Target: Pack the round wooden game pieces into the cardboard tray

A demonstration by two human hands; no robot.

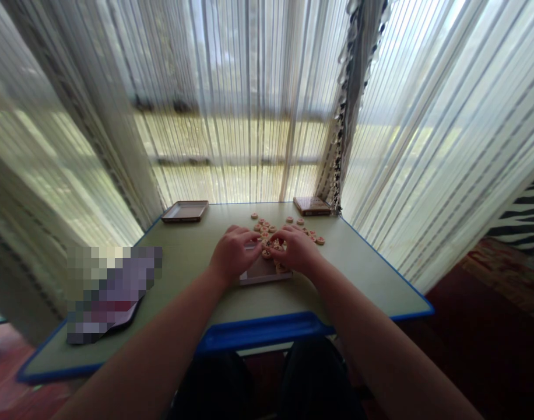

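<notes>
Several round wooden Chinese chess pieces (267, 228), some with red markings, lie in a loose heap around my hands. Beneath the hands is a shallow open box (262, 276), with pieces gathered in its right part. My left hand (235, 252) reaches over the box's left side, its thumb and fingers bent in against pieces at the middle. From the other side my right hand (298, 249) curls its thumb and fingers around pieces there. The fingertips of both hands almost meet, and they partly hide what they grip.
A shallow brown tray (186, 211) lies at the table's far left corner, and a flat brown box (311, 206) at the far right. On the left is a blurred-out device (127, 291). The table (372, 286) has a blue edge; striped curtains (249, 87) hang behind it.
</notes>
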